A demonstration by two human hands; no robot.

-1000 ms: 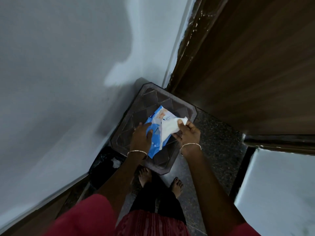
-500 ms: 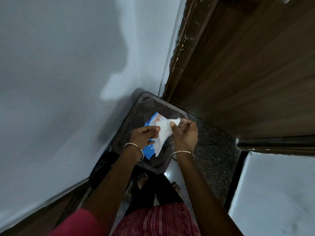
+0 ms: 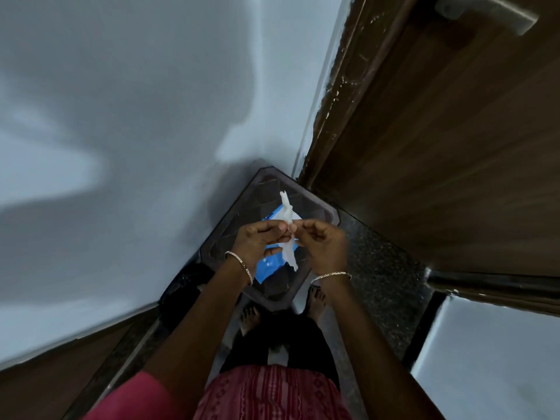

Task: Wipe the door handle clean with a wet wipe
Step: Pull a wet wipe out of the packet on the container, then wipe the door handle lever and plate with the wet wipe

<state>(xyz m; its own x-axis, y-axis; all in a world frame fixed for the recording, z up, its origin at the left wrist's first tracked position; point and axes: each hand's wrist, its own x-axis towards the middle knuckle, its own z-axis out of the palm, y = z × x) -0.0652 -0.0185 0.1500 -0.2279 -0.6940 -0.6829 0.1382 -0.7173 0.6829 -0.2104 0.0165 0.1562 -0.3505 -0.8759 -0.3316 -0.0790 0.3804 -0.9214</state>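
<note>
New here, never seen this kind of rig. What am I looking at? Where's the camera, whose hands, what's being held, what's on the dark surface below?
There is no robot here. A person wears one wide-angle camera on the head, looking forward and down, so you see their own body from above, down to the bare feet. The left hand and right hand meet in the middle. Both pinch a white wet wipe, which shows as a narrow strip between them. Below them a blue wipe pack lies on a dark square surface, probably a stool top, set in the corner by the wall. The brown door fills the right side. The metal door handle, the thing to be cleaned, shows at the top right edge, and neither hand is on it.
</note>
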